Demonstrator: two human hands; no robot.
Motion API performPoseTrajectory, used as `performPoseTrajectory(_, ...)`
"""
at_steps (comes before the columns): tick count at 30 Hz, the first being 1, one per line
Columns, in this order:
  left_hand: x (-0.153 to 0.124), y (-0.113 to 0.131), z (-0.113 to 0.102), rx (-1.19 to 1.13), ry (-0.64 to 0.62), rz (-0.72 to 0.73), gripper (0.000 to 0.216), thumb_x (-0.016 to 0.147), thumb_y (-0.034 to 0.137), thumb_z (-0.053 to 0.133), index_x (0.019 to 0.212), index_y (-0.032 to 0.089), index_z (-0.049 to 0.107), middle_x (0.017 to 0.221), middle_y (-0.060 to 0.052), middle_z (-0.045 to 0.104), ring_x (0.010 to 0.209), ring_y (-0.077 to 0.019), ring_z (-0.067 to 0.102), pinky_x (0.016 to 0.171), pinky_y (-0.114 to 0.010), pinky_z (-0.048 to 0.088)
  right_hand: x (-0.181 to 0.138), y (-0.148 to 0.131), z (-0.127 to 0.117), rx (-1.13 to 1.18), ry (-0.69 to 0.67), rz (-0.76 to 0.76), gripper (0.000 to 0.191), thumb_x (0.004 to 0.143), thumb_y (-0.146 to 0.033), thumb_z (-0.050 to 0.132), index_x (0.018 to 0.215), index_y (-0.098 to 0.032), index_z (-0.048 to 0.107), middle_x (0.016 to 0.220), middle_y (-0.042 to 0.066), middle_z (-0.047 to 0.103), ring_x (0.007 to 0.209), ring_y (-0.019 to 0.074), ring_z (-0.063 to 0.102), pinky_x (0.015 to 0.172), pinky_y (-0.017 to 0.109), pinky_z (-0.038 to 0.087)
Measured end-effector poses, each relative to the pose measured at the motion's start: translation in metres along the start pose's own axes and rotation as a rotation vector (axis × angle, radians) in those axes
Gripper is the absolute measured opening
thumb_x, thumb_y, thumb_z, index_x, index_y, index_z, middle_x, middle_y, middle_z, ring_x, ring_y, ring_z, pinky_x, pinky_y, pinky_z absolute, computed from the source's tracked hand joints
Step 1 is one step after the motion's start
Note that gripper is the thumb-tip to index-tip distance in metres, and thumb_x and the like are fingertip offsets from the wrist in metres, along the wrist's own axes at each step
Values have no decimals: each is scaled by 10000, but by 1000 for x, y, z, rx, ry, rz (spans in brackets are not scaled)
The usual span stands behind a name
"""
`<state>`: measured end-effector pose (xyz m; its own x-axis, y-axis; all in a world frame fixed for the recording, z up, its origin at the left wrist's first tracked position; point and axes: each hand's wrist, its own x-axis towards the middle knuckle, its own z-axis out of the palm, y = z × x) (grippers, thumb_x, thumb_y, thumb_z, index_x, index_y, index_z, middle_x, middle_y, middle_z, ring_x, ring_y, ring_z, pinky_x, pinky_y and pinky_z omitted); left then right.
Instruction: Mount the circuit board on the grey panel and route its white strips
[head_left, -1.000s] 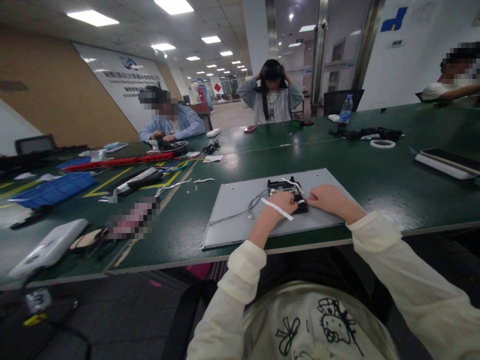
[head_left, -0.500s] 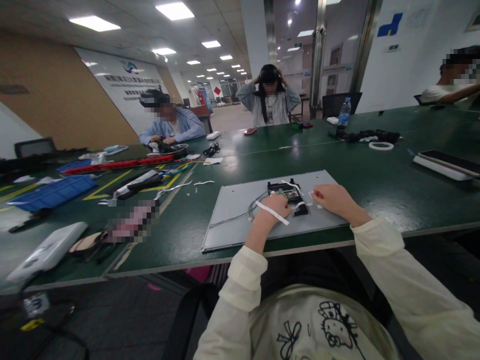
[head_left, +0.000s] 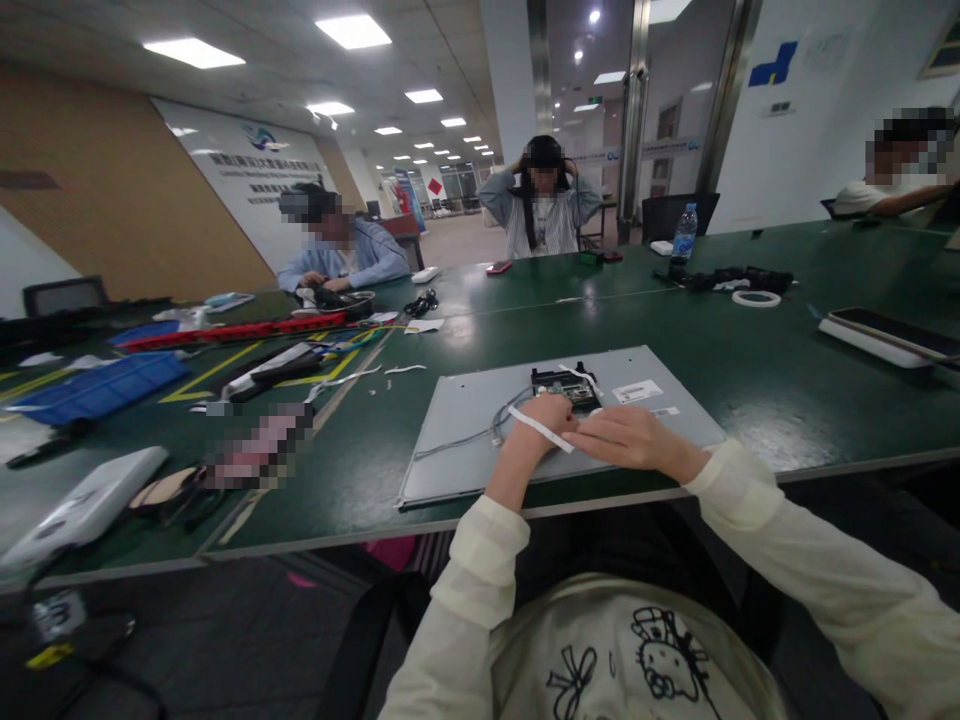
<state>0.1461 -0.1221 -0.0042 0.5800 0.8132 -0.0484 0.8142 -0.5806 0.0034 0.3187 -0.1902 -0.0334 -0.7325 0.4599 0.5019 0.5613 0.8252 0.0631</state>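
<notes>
A flat grey panel [head_left: 457, 430] lies on the green table, with a black bracket holding a green circuit board [head_left: 574, 384] and a thin grey cable [head_left: 457, 440] on top. My left hand [head_left: 544, 418] rests over the near side of the board, fingers curled closed; what they grip is hidden. A strip of white tape [head_left: 536, 425] lies across the back of that hand. My right hand [head_left: 630, 438] reaches in from the right, fingers held together, tips pinching at the tape's lower end. Another white strip [head_left: 591, 380] runs over the bracket.
To the left are a blue tray [head_left: 105, 385], a white device [head_left: 94, 505] and a pink pouch [head_left: 259, 445]. A tape roll [head_left: 756, 298], a water bottle [head_left: 685, 233] and a phone [head_left: 892, 332] stand or lie right. Two people [head_left: 341, 250] sit across the table, another far right.
My right hand has moved left from the panel's right side to the tape on my left hand, uncovering white labels on the panel. My left hand stays nearly in place.
</notes>
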Motion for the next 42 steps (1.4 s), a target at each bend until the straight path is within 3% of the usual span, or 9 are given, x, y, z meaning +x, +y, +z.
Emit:
performPoseTrajectory(6,0,0,-1,9,-7,-6,246,806,285,516,816,142,715,862,-142,713,836,-218,672,729,-272,490,0,-2,0,-109,23,-108,360,958,-192,397,1235,-272,611,1116,65,661,965,181,626,815,361,531)
performPoseTrajectory(11,0,2,-4,12,-35,-17,242,799,285,528,830,135,716,861,-131,719,806,-189,671,727,-247,487,9,-4,3,-258,291,-304,280,914,-162,511,1177,-174,608,1021,68,658,876,143,619,743,308,533)
performPoseTrajectory(20,-1,1,1,15,7,-14,254,808,281,506,823,134,713,834,-135,709,804,-219,671,713,-285,496,11,-6,-3,-302,371,-328,224,902,-71,503,1055,-133,655,949,57,677,793,119,616,675,269,518)
performPoseTrajectory(25,-4,0,2,8,23,-10,252,813,266,498,837,133,710,846,-137,710,818,-225,671,708,-285,494,8,-5,-7,-241,464,-279,203,877,-80,578,1059,-123,658,983,64,691,890,134,629,750,275,530)
performPoseTrajectory(31,-3,-1,2,-8,-9,-9,264,823,298,512,876,138,715,889,-134,716,835,-224,671,740,-284,499,2,1,-4,-238,478,-194,249,864,-86,601,1095,-154,665,1008,68,693,905,140,637,742,276,524)
performPoseTrajectory(37,-6,0,4,-3,113,7,267,840,258,483,920,149,713,941,-118,715,857,-212,664,754,-272,497,-5,16,-6,-292,694,82,177,834,-128,649,988,-197,703,869,45,699,769,113,629,713,246,498)
performPoseTrajectory(42,-9,0,2,20,105,2,317,858,337,494,897,116,718,863,-143,712,795,-229,665,710,-291,501,-16,36,-19,-412,953,345,102,811,-141,663,878,-201,711,797,35,685,727,128,610,694,260,483)
